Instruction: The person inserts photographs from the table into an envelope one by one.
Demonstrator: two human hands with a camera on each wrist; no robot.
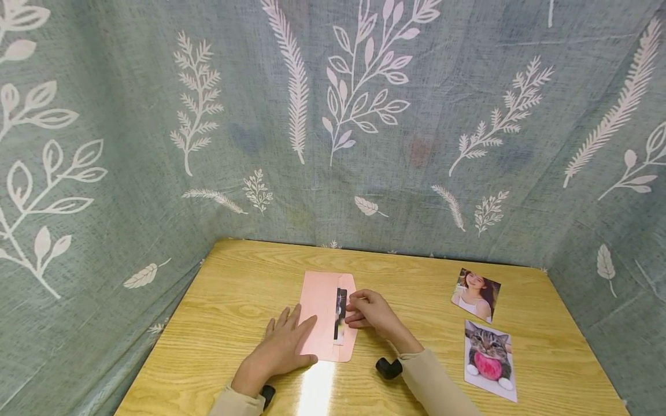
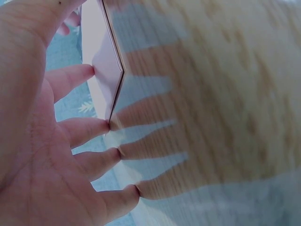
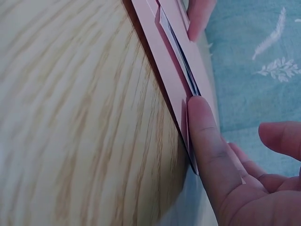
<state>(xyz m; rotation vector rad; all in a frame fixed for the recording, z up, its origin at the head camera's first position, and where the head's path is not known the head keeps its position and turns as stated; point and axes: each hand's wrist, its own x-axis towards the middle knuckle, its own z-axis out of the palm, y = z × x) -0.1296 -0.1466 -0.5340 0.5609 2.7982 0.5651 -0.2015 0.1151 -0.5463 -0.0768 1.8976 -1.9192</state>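
A pink envelope (image 1: 318, 315) lies on the table with its flap side to the right. A dark-toned photo (image 1: 340, 315) sits mostly inside, a narrow strip of it showing at the opening. My left hand (image 1: 283, 341) rests spread over the envelope's left edge; in the left wrist view one fingertip (image 2: 84, 73) presses the envelope and other fingertips touch the table. My right hand (image 1: 376, 315) is at the opening. In the right wrist view a straight finger (image 3: 204, 122) touches the photo's edge (image 3: 181, 54), while another finger stands apart from it.
Two photos lie on the right side of the wooden table (image 1: 416, 277): a portrait of a person (image 1: 474, 294) and, just nearer, a cat picture (image 1: 490, 359). A green leaf-patterned cloth (image 1: 322, 144) hangs behind the table and at both sides.
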